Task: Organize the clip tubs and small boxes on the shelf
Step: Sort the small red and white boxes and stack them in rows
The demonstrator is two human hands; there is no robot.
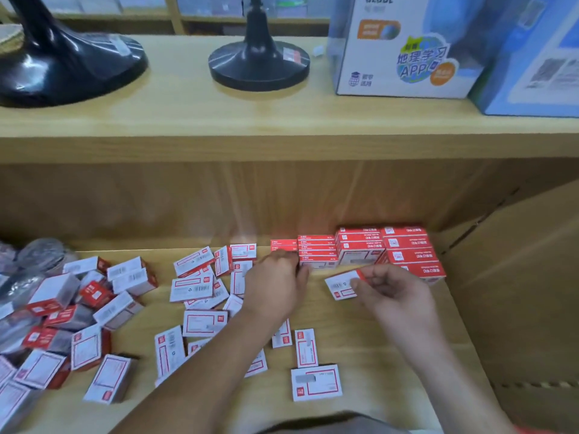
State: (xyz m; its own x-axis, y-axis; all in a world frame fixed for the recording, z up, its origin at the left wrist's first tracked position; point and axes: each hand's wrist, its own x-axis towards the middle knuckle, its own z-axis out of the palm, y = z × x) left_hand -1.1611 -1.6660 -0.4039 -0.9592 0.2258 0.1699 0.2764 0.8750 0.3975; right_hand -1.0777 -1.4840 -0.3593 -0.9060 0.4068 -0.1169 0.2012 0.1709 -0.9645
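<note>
Several small red-and-white boxes lie loose on the lower wooden shelf (369, 346). Against the back wall on the right stands a neat stack of red boxes (385, 245), with a lower row of red boxes (316, 250) to its left. My right hand (391, 292) pinches one small white-and-red box (340, 285) just in front of the stack. My left hand (275, 286) reaches to the left end of the low row, fingers curled at a red box (283, 245); its grip is hidden.
A heap of thicker red-and-white boxes (78, 311) fills the left side, with clear plastic tubs (44, 255) behind it. On the upper shelf stand two black lamp bases (258, 64) and a globe carton (404, 45). A cardboard box (517, 277) walls the right.
</note>
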